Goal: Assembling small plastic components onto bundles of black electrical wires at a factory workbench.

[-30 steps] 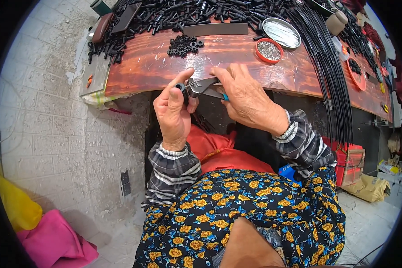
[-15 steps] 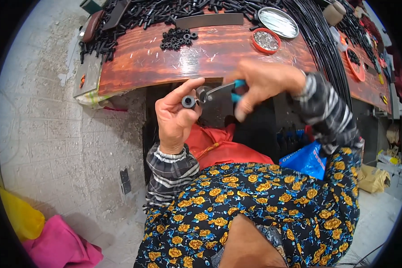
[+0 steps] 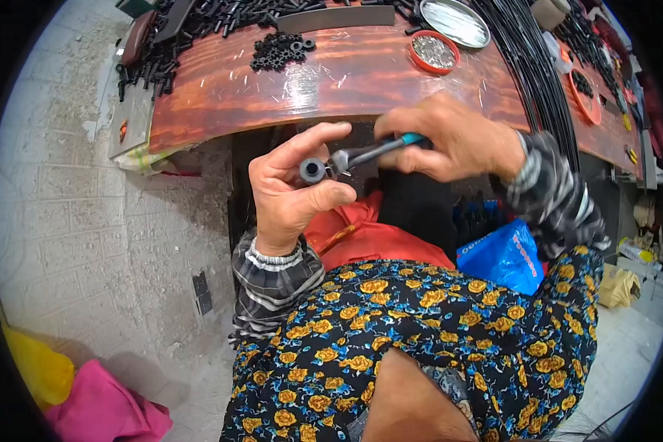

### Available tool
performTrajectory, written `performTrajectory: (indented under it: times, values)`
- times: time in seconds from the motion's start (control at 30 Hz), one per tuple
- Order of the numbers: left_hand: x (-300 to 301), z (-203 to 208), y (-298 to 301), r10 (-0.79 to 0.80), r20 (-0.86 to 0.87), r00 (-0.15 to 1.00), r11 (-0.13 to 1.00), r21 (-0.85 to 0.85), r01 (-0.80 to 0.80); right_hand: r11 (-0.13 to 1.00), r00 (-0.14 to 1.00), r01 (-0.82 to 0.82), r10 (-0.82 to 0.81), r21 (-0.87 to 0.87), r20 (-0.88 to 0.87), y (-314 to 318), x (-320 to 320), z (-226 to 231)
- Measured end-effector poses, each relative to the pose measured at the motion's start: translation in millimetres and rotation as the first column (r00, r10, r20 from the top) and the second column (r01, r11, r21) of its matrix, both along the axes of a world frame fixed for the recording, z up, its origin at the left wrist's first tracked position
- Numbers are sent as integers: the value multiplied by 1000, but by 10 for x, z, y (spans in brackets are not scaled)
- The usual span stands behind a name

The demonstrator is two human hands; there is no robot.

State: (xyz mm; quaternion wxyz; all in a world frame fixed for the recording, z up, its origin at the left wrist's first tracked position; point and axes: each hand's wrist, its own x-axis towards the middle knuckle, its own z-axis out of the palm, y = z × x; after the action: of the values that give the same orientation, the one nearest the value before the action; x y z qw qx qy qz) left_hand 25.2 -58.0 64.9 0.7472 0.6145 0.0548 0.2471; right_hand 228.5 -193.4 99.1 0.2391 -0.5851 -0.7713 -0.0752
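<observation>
In front of me my left hand [image 3: 276, 191] is curled around a dark tubular part [image 3: 312, 170]. Its round hollow end shows at the palm, and the thumb and forefinger stretch out past it. My right hand [image 3: 457, 140] grips a pair of pliers [image 3: 377, 152] with teal handles, its fingers wrapped round them. The metal head of the pliers is right at the tubular part, beside its hollow end. Whether the jaws bite on anything is too small and blurred to tell.
Beyond my hands, the reddish wooden table [image 3: 221, 103] carries a heap of black ring-shaped pieces [image 3: 278, 51], a red dish of small metal bits [image 3: 434, 51] and an oval tray of thin pins [image 3: 457, 23]. Long black rods [image 3: 530, 66] lie to the right.
The plier handles were spread apart and are now squeezed together. My left thumb has straightened out to the right. The view has shifted slightly.
</observation>
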Motion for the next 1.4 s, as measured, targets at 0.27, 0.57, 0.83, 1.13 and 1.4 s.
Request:
performTrajectory:
  times: [0.27, 0.57, 0.83, 1.13, 1.4]
  values:
    - [88, 58, -70, 43, -31, 999, 999, 3, -43, 830, 884, -123, -158, -544, -441, -122, -105, 42]
    - [81, 62, -47, -78, -70, 995, 996, 26, 80, 31, 662, -640, -484, -767, -572, -29, 143, 153]
    - [141, 42, -24, 1, -28, 1000, 1000, -14, -2, 988, 979, 152, -148, -15, 137, -210, 48, 120]
    - [191, 79, -58, -62, -47, 997, 998, -1, 62, 672, 795, -273, -245, -688, -555, -168, 91, 97]
    - [280, 25, -67, 35, -74, 997, 995, -93, -42, 536, 623, -518, -298, -667, -723, -99, 120, -17]
